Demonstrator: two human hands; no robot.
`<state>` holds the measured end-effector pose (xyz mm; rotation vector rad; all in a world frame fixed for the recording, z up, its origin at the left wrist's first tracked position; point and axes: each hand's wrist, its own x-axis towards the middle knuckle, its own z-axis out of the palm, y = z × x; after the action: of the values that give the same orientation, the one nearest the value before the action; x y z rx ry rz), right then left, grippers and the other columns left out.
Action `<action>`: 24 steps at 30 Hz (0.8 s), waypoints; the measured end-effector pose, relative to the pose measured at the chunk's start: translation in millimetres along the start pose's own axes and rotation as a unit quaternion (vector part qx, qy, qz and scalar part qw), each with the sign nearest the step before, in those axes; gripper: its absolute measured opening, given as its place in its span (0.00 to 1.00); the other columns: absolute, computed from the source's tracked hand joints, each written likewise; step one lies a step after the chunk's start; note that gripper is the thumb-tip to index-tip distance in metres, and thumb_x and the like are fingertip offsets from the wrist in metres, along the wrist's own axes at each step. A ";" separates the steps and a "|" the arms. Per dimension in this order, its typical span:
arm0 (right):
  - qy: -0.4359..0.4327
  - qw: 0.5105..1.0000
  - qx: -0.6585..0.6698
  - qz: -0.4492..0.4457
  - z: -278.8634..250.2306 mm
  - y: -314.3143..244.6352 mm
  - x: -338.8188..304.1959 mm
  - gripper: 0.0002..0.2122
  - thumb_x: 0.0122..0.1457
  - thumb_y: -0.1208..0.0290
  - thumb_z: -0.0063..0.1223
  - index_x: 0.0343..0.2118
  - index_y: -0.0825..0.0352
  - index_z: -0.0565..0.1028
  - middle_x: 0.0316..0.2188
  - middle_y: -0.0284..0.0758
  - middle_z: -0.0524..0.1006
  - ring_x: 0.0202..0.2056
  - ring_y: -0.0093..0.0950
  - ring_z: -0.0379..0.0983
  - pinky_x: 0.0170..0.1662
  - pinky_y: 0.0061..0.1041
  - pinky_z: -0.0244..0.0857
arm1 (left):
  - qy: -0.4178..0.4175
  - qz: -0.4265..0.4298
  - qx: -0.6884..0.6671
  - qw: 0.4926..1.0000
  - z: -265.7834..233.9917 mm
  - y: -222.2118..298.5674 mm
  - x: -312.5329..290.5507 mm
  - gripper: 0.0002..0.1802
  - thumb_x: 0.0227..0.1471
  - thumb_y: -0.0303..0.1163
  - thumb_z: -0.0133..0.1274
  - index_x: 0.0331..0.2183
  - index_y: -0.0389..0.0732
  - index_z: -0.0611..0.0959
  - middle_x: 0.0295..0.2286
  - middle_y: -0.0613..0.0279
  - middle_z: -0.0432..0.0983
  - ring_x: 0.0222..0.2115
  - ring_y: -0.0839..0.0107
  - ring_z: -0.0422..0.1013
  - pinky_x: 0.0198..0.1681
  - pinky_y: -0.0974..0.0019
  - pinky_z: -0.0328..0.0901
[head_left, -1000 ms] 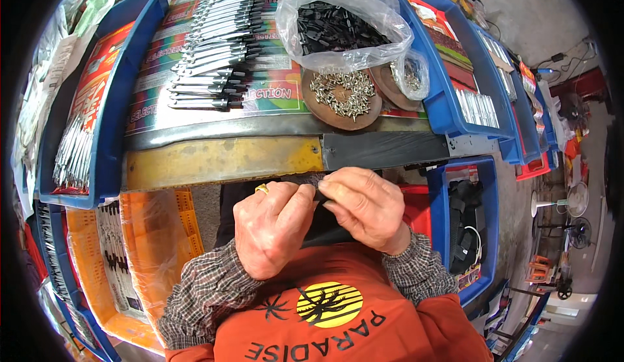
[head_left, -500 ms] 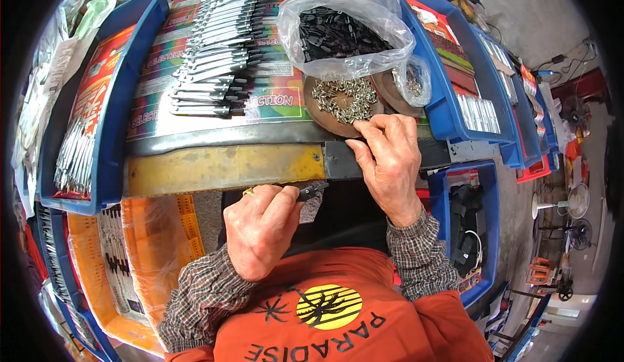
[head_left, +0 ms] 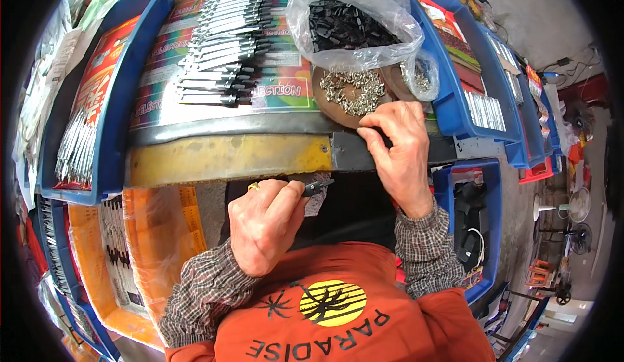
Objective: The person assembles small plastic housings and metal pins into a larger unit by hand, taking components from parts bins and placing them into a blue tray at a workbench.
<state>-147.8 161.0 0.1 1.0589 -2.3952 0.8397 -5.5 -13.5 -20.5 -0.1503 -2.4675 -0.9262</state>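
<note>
My left hand (head_left: 265,222) is closed on a small black plastic part (head_left: 317,186), whose end sticks out past the fingertips below the table edge. My right hand (head_left: 403,150) is bent over the front rim of a round brown dish (head_left: 335,116). Its thumb and forefinger are drawn together; whatever lies between them is too small to make out. In the dish, small shiny metal pins or rivets (head_left: 354,92) form a loose ring. Behind it sits a clear plastic bag (head_left: 305,27) full of black plastic parts (head_left: 348,27).
Rows of metal strips with black ends (head_left: 221,50) cover the table's left half. Blue trays (head_left: 117,102) (head_left: 448,102) flank it. A smaller clear bag (head_left: 422,76) rests by a second dish. An orange-lined crate (head_left: 162,232) and blue bin (head_left: 478,232) stand below.
My right fingertips have drawn back slightly from the metal pieces toward the dish's near rim. The black part shows a little more beyond my left fingers. The whole view has shifted slightly.
</note>
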 end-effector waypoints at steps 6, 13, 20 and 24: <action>-0.032 0.999 0.034 0.012 -2.6 5.4 5.4 0.05 0.44 0.79 0.58 0.25 0.66 0.75 0.26 0.34 0.71 0.34 0.35 0.64 0.39 0.32 0.60 | -0.006 0.016 0.006 1.000 -2.0 0.6 -0.5 0.14 0.37 0.21 0.61 0.31 0.38 0.78 0.23 0.59 0.72 0.22 0.61 0.71 0.24 0.62 0.66; -0.040 0.998 0.033 0.019 -2.7 2.2 2.0 0.03 0.46 0.79 0.57 0.25 0.69 0.75 0.23 0.33 0.72 0.28 0.29 0.65 0.35 0.28 0.60 | -0.034 -0.017 -0.023 0.999 -5.7 4.5 -2.0 0.12 0.38 0.21 0.61 0.30 0.38 0.78 0.22 0.59 0.71 0.21 0.60 0.70 0.23 0.61 0.65; -0.047 0.973 0.227 0.001 -0.8 -33.1 -27.9 0.06 0.46 0.83 0.58 0.27 0.68 0.74 0.25 0.36 0.74 0.27 0.33 0.71 0.30 0.30 0.65 | -0.037 -0.046 -0.054 0.997 -5.6 6.1 -3.4 0.11 0.39 0.19 0.61 0.30 0.37 0.79 0.19 0.59 0.70 0.17 0.64 0.68 0.20 0.65 0.61; -0.042 0.961 0.273 -0.029 0.7 -42.3 -39.3 0.08 0.46 0.82 0.58 0.29 0.67 0.73 0.30 0.35 0.76 0.33 0.35 0.71 0.39 0.30 0.66 | -0.042 -0.044 -0.065 0.996 -6.7 12.6 -0.8 0.11 0.39 0.19 0.61 0.30 0.37 0.79 0.19 0.59 0.71 0.17 0.65 0.68 0.19 0.65 0.61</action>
<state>-90.5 158.7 -6.9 1.3736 -2.2342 1.5146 1.3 -8.1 -9.1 -0.1281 -2.5077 -1.1412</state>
